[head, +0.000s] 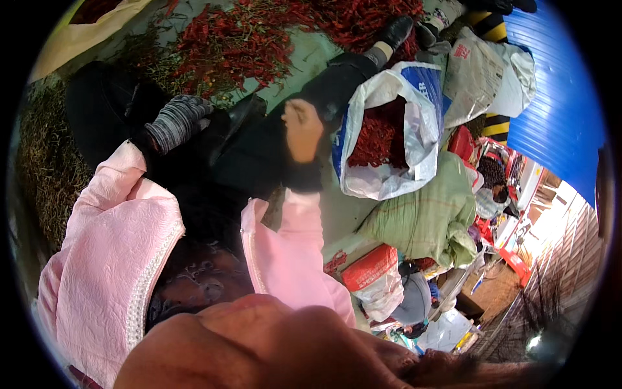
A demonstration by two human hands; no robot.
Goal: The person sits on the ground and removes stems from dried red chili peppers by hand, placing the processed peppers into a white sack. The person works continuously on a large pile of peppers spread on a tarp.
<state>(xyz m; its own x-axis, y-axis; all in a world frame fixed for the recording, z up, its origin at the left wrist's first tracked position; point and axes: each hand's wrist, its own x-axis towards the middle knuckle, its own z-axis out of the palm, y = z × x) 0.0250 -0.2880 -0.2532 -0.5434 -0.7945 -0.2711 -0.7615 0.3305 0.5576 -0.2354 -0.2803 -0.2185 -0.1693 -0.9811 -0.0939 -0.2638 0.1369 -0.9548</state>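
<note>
My left hand (pixel 179 121), in a grey striped knitted glove, is over my dark-clad leg, close to the near edge of a heap of dried red chili peppers (pixel 238 44). Its fingers bend away from me, and what lies under them is hidden. My right hand (pixel 302 129), bare or in a thin tan glove, is above my other leg with its fingers curled in; nothing shows in it. Right of this hand stands an open white and blue woven sack (pixel 423 158) with red chili peppers (pixel 376 136) inside.
Dry stems (pixel 43 165) are piled at the left, below a pale yellow sack (pixel 73 41). A green woven sack (pixel 423 209) and a red and white sack (pixel 374 282) lie at the right. Beyond them are other people, one in grey (pixel 413 296). Another person's shoe (pixel 427 35) is at the top.
</note>
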